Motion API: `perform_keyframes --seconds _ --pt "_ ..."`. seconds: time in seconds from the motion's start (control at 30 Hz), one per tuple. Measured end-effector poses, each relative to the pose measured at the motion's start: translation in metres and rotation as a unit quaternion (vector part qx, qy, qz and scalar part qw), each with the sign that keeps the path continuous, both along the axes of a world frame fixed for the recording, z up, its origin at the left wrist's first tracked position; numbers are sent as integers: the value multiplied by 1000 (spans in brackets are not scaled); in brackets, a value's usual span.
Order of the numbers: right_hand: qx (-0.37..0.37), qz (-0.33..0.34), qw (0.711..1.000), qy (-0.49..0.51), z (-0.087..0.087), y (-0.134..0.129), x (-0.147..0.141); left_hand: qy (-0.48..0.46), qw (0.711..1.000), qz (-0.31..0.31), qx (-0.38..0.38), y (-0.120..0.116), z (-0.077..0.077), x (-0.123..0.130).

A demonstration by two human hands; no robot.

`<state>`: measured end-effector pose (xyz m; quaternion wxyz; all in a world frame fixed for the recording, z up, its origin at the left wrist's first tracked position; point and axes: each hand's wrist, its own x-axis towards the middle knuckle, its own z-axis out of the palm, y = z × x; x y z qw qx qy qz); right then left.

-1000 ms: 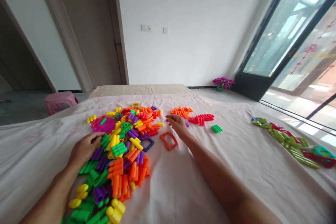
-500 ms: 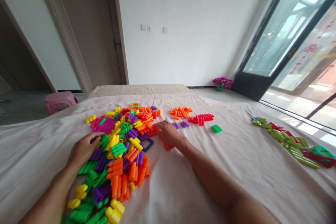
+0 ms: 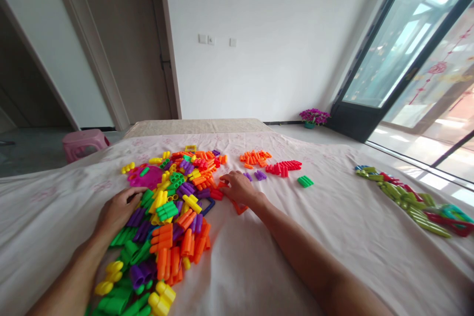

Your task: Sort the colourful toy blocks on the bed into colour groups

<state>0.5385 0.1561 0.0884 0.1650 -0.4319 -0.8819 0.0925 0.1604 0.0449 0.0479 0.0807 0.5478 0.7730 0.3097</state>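
Note:
My right hand (image 3: 240, 189) is at the right edge of a heap of plastic building blocks (image 3: 172, 211), its fingers bent and closed on an orange frame-shaped piece (image 3: 240, 208). Part of that piece shows below the palm; the rest is hidden by the hand. Just left of the fingertips lie a red block (image 3: 217, 193) and a blue frame piece (image 3: 210, 206). My left hand (image 3: 117, 209) rests against the heap's left side, thumb and fingers apart, beside green blocks (image 3: 147, 198) and purple blocks (image 3: 137, 216). Nothing is visible in its grasp.
Orange blocks (image 3: 255, 158), red blocks (image 3: 284, 167), purple blocks (image 3: 259, 175) and a green block (image 3: 305, 181) lie in separate groups right of the heap. Olive-green pieces (image 3: 403, 198) lie far right on the cloth (image 3: 314, 237). A pink stool (image 3: 85, 143) stands at left.
My right hand has shifted slightly right, away from the heap, and more of the orange piece shows at its fingers. The blue frame piece has tilted a little. My left hand stays put.

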Motion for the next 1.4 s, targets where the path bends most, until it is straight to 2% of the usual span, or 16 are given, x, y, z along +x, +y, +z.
perform_keyframes --seconds 0.13,0.23,0.33,0.4,0.47,0.57,0.73,0.8,0.97,1.07,1.13,1.23,1.3,1.33,1.4 --pt "-19 19 998 62 -1 0 2 2 1000 2 -3 -1 2 1" --pt "-35 0 990 138 -4 4 2 5 1000 2 -5 -2 3 2" --pt "-84 -26 971 220 -9 12 3 7 1000 2 -7 -2 4 3" --pt "-133 -35 948 288 -11 17 5 5 1000 2 -11 -2 5 3" --pt "-194 -56 908 366 -10 22 8 4 1000 3 -12 -1 4 2" --pt "-266 -111 825 486 -3 29 14 7 1000 1 -3 -1 3 1" --pt "-330 -154 648 669 9 37 23 11 1000 0 7 -1 -1 -1" --pt "-358 -159 614 685 9 38 25 8 1000 -1 9 0 -3 -2" --pt "-350 -148 615 691 5 38 25 3 1000 2 -1 0 -4 -3" --pt "-340 -162 622 687 3 43 25 1 1000 -1 -2 0 -2 -2" --pt "-345 -177 606 694 3 50 27 -2 1000 -1 -4 -1 -1 -1" --pt "-332 -166 555 745 4 61 33 -1 1000 -1 -7 -1 1 0" --pt "-298 -146 543 771 5 66 37 1 1000 -1 -8 -1 2 1" --pt "-279 -140 551 774 6 67 39 2 1000 -1 -7 -1 2 1" --pt "-260 -136 587 755 5 65 40 4 1000 0 -3 -1 2 1"
